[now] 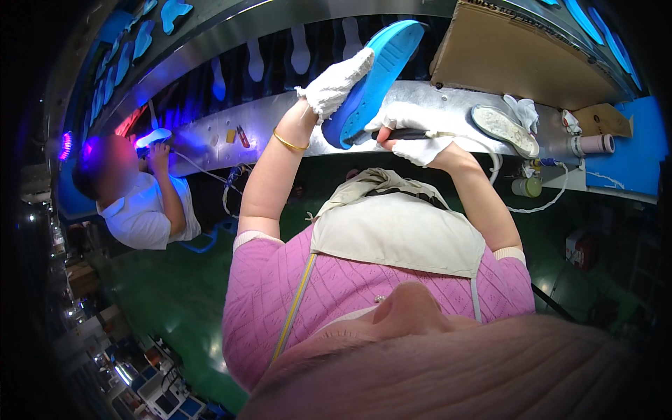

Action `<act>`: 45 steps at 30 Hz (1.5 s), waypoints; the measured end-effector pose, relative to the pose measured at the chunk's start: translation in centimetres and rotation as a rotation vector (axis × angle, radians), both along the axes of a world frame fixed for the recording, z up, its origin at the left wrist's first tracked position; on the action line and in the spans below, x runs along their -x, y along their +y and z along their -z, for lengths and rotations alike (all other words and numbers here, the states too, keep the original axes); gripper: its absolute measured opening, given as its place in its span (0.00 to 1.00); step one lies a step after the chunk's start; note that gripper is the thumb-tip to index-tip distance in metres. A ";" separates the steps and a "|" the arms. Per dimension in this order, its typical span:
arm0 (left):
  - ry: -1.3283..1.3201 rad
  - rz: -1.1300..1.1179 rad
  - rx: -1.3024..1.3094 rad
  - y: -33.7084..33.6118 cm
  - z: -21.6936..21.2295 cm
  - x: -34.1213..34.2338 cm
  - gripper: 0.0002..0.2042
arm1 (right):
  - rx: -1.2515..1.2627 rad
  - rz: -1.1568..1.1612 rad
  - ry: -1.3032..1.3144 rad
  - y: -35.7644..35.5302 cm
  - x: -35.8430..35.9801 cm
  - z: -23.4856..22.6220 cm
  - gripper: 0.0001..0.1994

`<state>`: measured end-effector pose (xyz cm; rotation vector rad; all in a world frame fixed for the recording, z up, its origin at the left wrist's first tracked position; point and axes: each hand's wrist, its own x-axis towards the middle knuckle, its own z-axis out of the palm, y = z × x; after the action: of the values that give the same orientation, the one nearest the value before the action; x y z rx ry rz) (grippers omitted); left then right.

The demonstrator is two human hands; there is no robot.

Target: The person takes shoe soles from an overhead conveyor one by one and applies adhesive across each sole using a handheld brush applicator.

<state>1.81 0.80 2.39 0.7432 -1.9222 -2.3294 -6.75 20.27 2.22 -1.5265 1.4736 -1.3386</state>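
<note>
My left hand [339,84], in a white glove, grips a blue shoe sole [381,73] by its left edge. The sole is tilted up over the metal bench, with its long side running up to the right. My right hand [418,143], in a white glove with bare fingertips, is closed around a slim tool with a dark handle [408,134]. A pale tube or cord appears to run from its right end. The tool's left end is close to the sole's lower end; whether they touch, I cannot tell.
Right of my hands, a white-lined, sole-shaped tray [505,130] lies on the bench [280,129], before a cardboard box [525,59]. Beyond are a pink cup [597,144] and a jar [526,187]. A co-worker [143,203] sits left. Soles [299,50] line the rack behind.
</note>
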 end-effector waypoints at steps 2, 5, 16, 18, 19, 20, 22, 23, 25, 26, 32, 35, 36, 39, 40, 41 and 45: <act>0.006 -0.002 0.051 0.3 -0.2 0.0 0.27 | -0.193 -0.078 -0.357 -0.1 0.9 0.0 0.06; 0.020 -0.064 0.022 0.1 -0.1 0.1 0.29 | -0.176 -0.016 -0.422 -0.8 1.1 0.8 0.07; 0.022 -0.009 0.038 -0.8 0.6 0.0 0.31 | 0.042 0.073 -0.020 -0.7 3.4 0.0 0.04; 0.024 -0.005 0.022 -0.4 0.3 -0.6 0.31 | 0.070 0.004 0.151 -0.2 3.6 -0.2 0.04; 0.068 -0.039 -0.019 -0.1 -0.1 -1.0 0.32 | -0.018 0.013 0.230 0.2 3.8 -0.7 0.04; 0.111 -0.074 -0.059 -0.1 -0.3 -1.3 0.32 | -0.016 0.014 0.231 0.4 3.9 -1.1 0.04; 0.271 -0.017 -0.144 -0.4 -1.4 -1.9 0.39 | -0.033 0.058 -0.290 0.8 4.2 -1.4 0.03; 0.506 -0.064 -0.169 0.1 -1.7 -1.8 0.40 | 0.004 0.095 -0.381 1.0 4.4 -1.2 0.04; 0.741 -0.077 -0.318 0.2 -2.0 -2.8 0.42 | 0.057 0.143 -0.506 1.0 4.3 -1.1 0.06; 0.734 -0.038 -0.455 -0.6 -1.0 -3.4 0.41 | 0.067 0.165 -0.540 1.0 4.1 -1.2 0.07; 0.393 -0.117 -0.978 -0.5 6.7 -4.0 0.33 | 0.066 0.294 -0.530 0.9 2.6 0.9 0.07; 0.474 -0.139 -1.123 2.2 7.6 -2.9 0.22 | 0.079 0.413 -0.473 0.6 3.2 1.8 0.06; 0.517 -0.122 -1.162 3.7 6.9 -2.6 0.22 | 0.110 0.482 -0.427 0.4 3.6 2.0 0.06; 0.516 -0.101 -0.951 7.2 3.7 -1.2 0.26 | 0.275 0.601 -0.237 -0.5 3.4 1.9 0.07; 0.494 -0.124 -0.872 7.3 4.8 -0.8 0.30 | 0.288 0.598 -0.232 -0.6 3.0 1.3 0.07; 0.452 -0.168 -0.837 7.4 5.3 -0.6 0.32 | 0.207 0.562 -0.236 -0.9 3.0 2.1 0.07; 0.471 -0.254 -0.839 7.0 5.5 -0.8 0.35 | 0.304 0.359 -0.259 0.0 -0.5 1.0 0.10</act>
<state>2.63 7.85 -3.13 0.3514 -0.6014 -2.7566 -6.21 20.24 1.24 -1.2350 1.4712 -1.9681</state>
